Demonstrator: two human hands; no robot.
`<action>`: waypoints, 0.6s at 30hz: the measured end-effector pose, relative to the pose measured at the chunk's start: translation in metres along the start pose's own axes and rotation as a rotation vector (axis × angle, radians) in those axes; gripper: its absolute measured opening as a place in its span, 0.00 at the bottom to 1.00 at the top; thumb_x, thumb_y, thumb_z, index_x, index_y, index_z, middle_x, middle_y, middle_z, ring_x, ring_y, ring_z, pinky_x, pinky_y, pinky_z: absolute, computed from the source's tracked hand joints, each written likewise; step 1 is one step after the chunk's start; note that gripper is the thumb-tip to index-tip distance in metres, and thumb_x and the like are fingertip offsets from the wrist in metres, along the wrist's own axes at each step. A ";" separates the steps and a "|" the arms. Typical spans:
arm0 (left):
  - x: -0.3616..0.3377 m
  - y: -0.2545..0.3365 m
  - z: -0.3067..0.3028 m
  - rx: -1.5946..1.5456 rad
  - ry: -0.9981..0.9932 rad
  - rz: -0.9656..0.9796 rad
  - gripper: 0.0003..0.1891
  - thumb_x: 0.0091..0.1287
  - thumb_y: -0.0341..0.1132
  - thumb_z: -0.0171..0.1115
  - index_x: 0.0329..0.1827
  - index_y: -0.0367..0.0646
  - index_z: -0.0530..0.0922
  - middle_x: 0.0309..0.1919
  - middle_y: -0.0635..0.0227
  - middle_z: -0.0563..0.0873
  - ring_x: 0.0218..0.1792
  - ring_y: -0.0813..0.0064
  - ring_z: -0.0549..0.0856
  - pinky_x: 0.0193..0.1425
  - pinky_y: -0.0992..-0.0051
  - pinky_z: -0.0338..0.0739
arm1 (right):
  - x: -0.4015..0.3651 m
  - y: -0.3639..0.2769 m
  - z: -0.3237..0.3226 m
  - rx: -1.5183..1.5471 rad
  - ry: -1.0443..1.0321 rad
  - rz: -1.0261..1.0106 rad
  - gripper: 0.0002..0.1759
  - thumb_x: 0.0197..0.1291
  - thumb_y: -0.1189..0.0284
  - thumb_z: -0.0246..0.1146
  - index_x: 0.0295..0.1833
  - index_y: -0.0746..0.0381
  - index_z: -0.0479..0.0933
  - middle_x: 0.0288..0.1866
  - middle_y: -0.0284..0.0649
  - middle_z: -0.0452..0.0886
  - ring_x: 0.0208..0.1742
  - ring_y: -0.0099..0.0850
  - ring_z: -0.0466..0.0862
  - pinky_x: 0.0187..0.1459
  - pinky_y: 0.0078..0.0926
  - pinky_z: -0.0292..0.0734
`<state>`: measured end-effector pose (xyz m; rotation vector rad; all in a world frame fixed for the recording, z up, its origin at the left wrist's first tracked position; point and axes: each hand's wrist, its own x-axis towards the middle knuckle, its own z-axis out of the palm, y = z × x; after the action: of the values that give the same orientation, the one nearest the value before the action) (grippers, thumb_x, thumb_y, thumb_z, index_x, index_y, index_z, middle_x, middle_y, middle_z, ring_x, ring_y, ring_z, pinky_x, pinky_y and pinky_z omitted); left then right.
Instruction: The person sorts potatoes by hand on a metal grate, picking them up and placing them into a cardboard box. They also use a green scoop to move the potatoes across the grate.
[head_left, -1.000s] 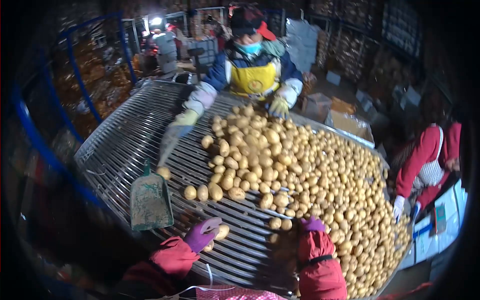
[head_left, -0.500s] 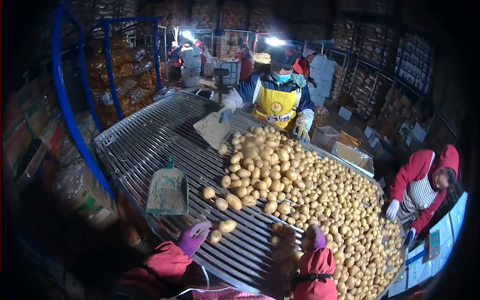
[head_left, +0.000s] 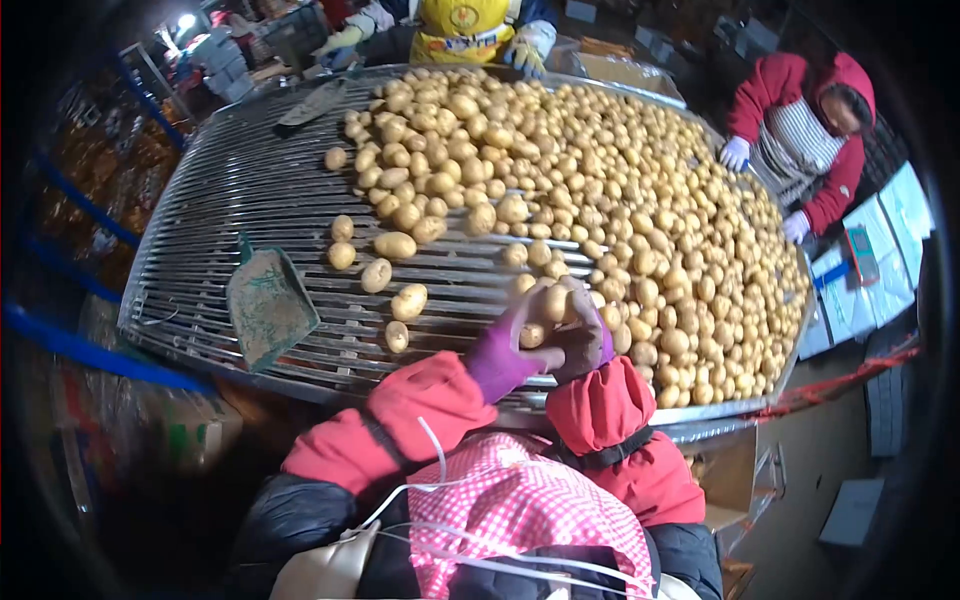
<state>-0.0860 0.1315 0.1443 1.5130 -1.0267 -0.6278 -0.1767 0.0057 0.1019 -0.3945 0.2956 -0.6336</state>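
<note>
My left hand [head_left: 502,352] and my right hand [head_left: 588,342], both in purple gloves with dirty fingers, meet at the near side of the slatted metal table [head_left: 350,315]. Their fingers curl around a few potatoes [head_left: 556,304], partly hidden between them. Just beyond spreads a large heap of potatoes [head_left: 650,230], thickest to the right. Several loose potatoes [head_left: 408,301] lie on the slats left of my hands. A worn green scoop [head_left: 268,303] rests flat farther left.
Across the table stands a person in a yellow apron [head_left: 462,28], a second scoop [head_left: 312,104] lying near their glove. At the right, a person in a red hood [head_left: 820,140] reaches to the heap. White boxes [head_left: 880,255] stand beside them; a cardboard box [head_left: 722,470] sits below the near edge.
The view has tilted down. My hands, apart before, have come together around potatoes. The co-worker's scoop, held up earlier, now lies on the slats.
</note>
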 end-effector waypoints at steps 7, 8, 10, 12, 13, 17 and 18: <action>0.021 -0.055 -0.035 -0.788 -0.087 -0.526 0.19 0.67 0.42 0.63 0.57 0.44 0.75 0.40 0.65 0.83 0.29 0.79 0.82 0.27 0.82 0.75 | -0.063 -0.059 -0.042 0.149 0.506 -0.237 0.19 0.64 0.61 0.63 0.56 0.59 0.77 0.60 0.45 0.78 0.57 0.40 0.81 0.57 0.44 0.79; 0.026 -0.058 -0.039 -0.818 -0.101 -0.625 0.20 0.69 0.48 0.61 0.55 0.44 0.76 0.40 0.66 0.83 0.30 0.80 0.82 0.28 0.83 0.74 | -0.076 -0.059 -0.045 0.182 0.508 -0.227 0.20 0.65 0.58 0.62 0.56 0.58 0.77 0.59 0.45 0.79 0.56 0.40 0.81 0.56 0.43 0.79; 0.037 -0.063 -0.031 -0.915 0.020 -0.744 0.22 0.69 0.55 0.57 0.51 0.45 0.77 0.39 0.66 0.84 0.31 0.78 0.81 0.28 0.83 0.76 | -0.084 -0.044 -0.042 0.227 0.465 -0.130 0.19 0.67 0.57 0.59 0.55 0.57 0.78 0.56 0.43 0.81 0.56 0.41 0.81 0.56 0.45 0.78; 0.044 -0.079 -0.027 -1.024 0.111 -0.831 0.22 0.69 0.55 0.57 0.49 0.45 0.78 0.39 0.67 0.83 0.31 0.74 0.82 0.28 0.81 0.78 | -0.078 -0.023 -0.013 0.087 0.749 -0.102 0.18 0.67 0.57 0.59 0.53 0.57 0.79 0.55 0.43 0.82 0.55 0.41 0.82 0.54 0.43 0.79; 0.045 -0.083 -0.028 -1.085 0.054 -0.781 0.21 0.72 0.53 0.55 0.54 0.45 0.77 0.45 0.65 0.83 0.38 0.71 0.83 0.33 0.80 0.81 | -0.073 -0.016 -0.012 -0.010 0.821 -0.122 0.14 0.66 0.62 0.62 0.51 0.58 0.80 0.53 0.42 0.82 0.51 0.41 0.83 0.52 0.39 0.80; 0.052 -0.100 -0.043 -1.105 0.017 -0.717 0.22 0.76 0.48 0.52 0.65 0.46 0.69 0.58 0.60 0.79 0.49 0.64 0.82 0.50 0.70 0.82 | -0.077 -0.007 0.000 -1.367 0.408 -0.347 0.16 0.59 0.74 0.67 0.54 0.60 0.80 0.52 0.41 0.83 0.47 0.38 0.84 0.49 0.32 0.80; 0.052 -0.104 -0.042 -1.072 0.032 -0.713 0.22 0.76 0.48 0.52 0.65 0.46 0.69 0.58 0.60 0.79 0.50 0.64 0.82 0.51 0.70 0.82 | -0.070 -0.014 0.003 -1.633 -0.042 -0.445 0.24 0.54 0.70 0.70 0.58 0.58 0.78 0.55 0.44 0.81 0.49 0.42 0.84 0.51 0.35 0.80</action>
<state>0.0014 0.1043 0.0612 0.8496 0.0142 -1.3653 -0.2367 0.0400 0.1214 -2.0779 0.6615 -0.6989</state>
